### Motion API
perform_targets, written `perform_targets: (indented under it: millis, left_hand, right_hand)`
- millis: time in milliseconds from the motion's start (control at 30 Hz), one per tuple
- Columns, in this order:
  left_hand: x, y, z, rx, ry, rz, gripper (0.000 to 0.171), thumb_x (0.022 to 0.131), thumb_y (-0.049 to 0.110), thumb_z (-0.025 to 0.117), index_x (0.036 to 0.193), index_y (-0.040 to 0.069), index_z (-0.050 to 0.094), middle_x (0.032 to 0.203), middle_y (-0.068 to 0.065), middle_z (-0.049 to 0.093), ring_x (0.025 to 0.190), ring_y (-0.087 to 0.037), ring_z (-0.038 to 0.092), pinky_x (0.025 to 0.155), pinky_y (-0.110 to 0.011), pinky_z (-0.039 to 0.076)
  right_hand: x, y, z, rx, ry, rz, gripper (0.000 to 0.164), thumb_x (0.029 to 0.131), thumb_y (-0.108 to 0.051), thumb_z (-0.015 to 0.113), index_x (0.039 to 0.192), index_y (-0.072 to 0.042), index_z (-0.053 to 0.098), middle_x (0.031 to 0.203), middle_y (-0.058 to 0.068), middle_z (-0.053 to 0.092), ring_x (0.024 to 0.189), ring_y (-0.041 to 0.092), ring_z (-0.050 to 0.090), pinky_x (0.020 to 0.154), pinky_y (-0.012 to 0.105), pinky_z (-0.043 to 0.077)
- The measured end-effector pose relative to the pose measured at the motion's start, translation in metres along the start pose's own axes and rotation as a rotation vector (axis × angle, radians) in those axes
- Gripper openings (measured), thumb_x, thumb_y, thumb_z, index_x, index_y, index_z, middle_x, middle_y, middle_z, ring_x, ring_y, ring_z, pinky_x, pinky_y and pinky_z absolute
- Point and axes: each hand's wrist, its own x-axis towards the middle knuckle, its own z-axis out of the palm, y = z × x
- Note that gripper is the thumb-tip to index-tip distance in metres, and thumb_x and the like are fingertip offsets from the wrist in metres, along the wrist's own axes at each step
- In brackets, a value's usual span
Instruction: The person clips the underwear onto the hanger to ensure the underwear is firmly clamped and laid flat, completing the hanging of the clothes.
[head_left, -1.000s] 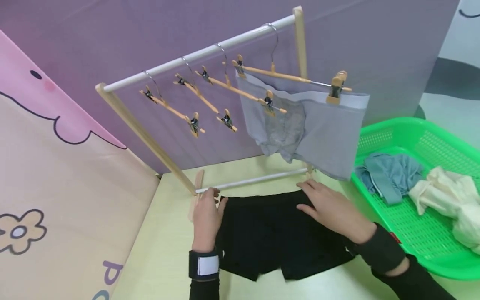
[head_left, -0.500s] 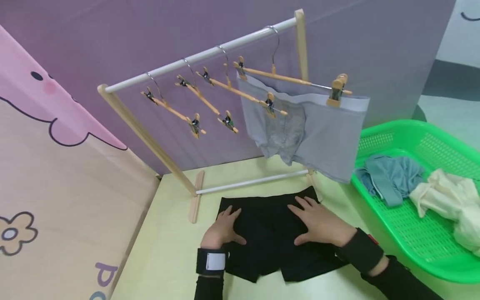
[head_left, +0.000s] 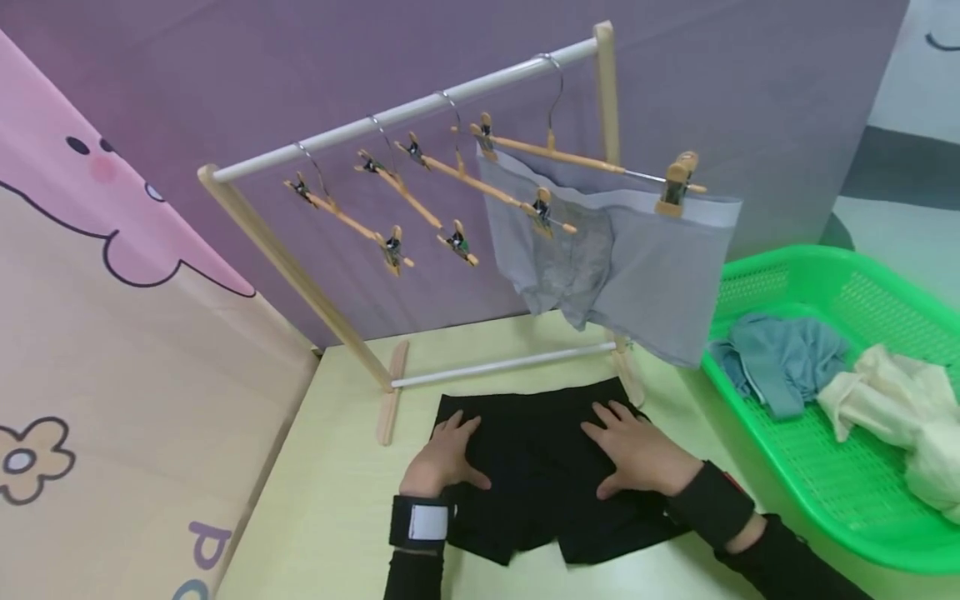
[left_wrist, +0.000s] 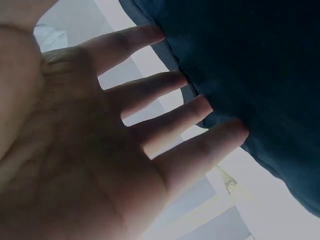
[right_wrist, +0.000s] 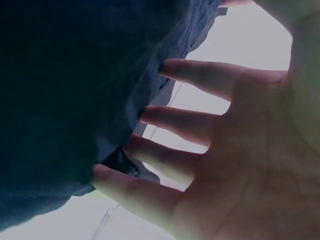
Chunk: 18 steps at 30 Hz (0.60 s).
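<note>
L hand (head_left: pixel 444 462) & R hand (head_left: pixel 641 454), fingers spread apart, touch black cloth shorts (head_left: pixel 536 467) lying flat on smooth pale-yellow tabletop (head_left: pixel 322 483). Step: prob. smoothing; next move prob. calls for pinching waistband (head_left: pixel 532 403) corners.

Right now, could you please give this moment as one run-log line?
left grip: touching black shorts | right grip: touching black shorts | grey shorts: clipped to hanger

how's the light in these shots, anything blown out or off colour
Head view: fairly even light, the black shorts showing little fabric detail; left wrist view: backlit, whites washed out, the shorts tinted dark blue; right wrist view: similar blue tint, white glare behind the right grip, which is shaded.
</note>
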Motion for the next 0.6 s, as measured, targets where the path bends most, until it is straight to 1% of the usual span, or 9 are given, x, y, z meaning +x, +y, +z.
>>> perform_targets:
  millis: [100,167,200,233,333,400,467,533,600]
  left_hand:
    - [0.001,-0.010,-0.004,-0.025,0.052,0.011,0.084,0.079,0.029,0.085,0.148,0.004,0.043,0.154,-0.025,0.035,0.140,-0.046,0.035,0.105,-0.060,0.041]
    - [0.004,-0.019,-0.011,-0.056,0.142,0.018,0.078,0.086,0.033,0.078,0.148,0.003,0.042,0.153,-0.025,0.038,0.138,-0.045,0.039,0.106,-0.059,0.040]
    - [0.006,-0.023,-0.016,-0.065,0.205,0.018,0.075,0.088,0.034,0.076,0.147,0.002,0.042,0.151,-0.025,0.040,0.137,-0.044,0.041,0.106,-0.058,0.040]
    - [0.007,-0.027,-0.022,-0.080,0.274,0.010,0.073,0.090,0.034,0.074,0.147,0.001,0.042,0.153,-0.023,0.039,0.136,-0.043,0.043,0.105,-0.058,0.041]
    - [0.013,-0.035,-0.048,-0.112,0.520,-0.016,0.066,0.092,0.030,0.071,0.144,0.001,0.043,0.147,-0.024,0.045,0.129,-0.045,0.049,0.099,-0.059,0.045]
    - [0.016,-0.038,-0.067,-0.130,0.683,-0.039,0.062,0.093,0.028,0.071,0.140,-0.001,0.044,0.139,-0.025,0.049,0.123,-0.044,0.051,0.096,-0.057,0.047]
    - [0.019,-0.039,-0.085,-0.117,0.830,-0.053,0.063,0.091,0.028,0.073,0.138,-0.002,0.044,0.129,-0.027,0.052,0.118,-0.044,0.051,0.094,-0.056,0.047]
    - [0.023,-0.041,-0.101,-0.087,0.951,-0.068,0.068,0.088,0.029,0.076,0.136,-0.005,0.043,0.127,-0.027,0.049,0.118,-0.043,0.049,0.097,-0.054,0.044]
    - [0.027,-0.045,-0.114,-0.062,1.043,-0.082,0.076,0.083,0.028,0.080,0.138,-0.006,0.039,0.129,-0.028,0.044,0.121,-0.043,0.045,0.102,-0.052,0.041]
  right_hand:
    - [0.001,-0.003,0.000,0.009,-0.010,-0.002,0.090,0.070,-0.039,0.089,0.139,0.006,0.051,0.151,0.036,0.033,0.137,0.060,0.028,0.104,0.068,0.034]
    - [0.002,-0.004,0.000,0.012,-0.014,-0.004,0.090,0.070,-0.039,0.089,0.138,0.006,0.051,0.150,0.036,0.033,0.136,0.060,0.029,0.104,0.069,0.035]
    - [0.003,-0.005,0.000,0.013,-0.016,-0.003,0.090,0.069,-0.039,0.089,0.138,0.006,0.051,0.150,0.036,0.034,0.136,0.060,0.029,0.104,0.069,0.035]
    - [0.003,-0.005,0.001,0.013,-0.016,-0.003,0.090,0.069,-0.039,0.089,0.138,0.006,0.051,0.150,0.036,0.034,0.136,0.060,0.029,0.104,0.069,0.035]
    - [0.005,-0.004,0.001,0.004,-0.005,-0.013,0.091,0.069,-0.040,0.089,0.138,0.006,0.052,0.149,0.037,0.034,0.135,0.060,0.031,0.102,0.069,0.036]
    - [0.005,-0.003,0.001,0.000,0.001,-0.013,0.091,0.069,-0.041,0.089,0.138,0.005,0.052,0.150,0.036,0.035,0.135,0.060,0.031,0.102,0.069,0.036]
    - [0.004,-0.001,0.002,-0.005,0.004,-0.011,0.091,0.069,-0.041,0.089,0.137,0.005,0.052,0.150,0.036,0.035,0.135,0.059,0.031,0.102,0.069,0.036]
    - [0.004,0.001,0.002,-0.006,0.005,-0.007,0.091,0.068,-0.042,0.089,0.137,0.005,0.052,0.150,0.035,0.035,0.135,0.059,0.031,0.102,0.069,0.036]
    - [0.003,0.002,0.003,-0.005,0.005,-0.008,0.091,0.068,-0.042,0.089,0.137,0.005,0.053,0.149,0.035,0.035,0.135,0.060,0.031,0.101,0.070,0.036]
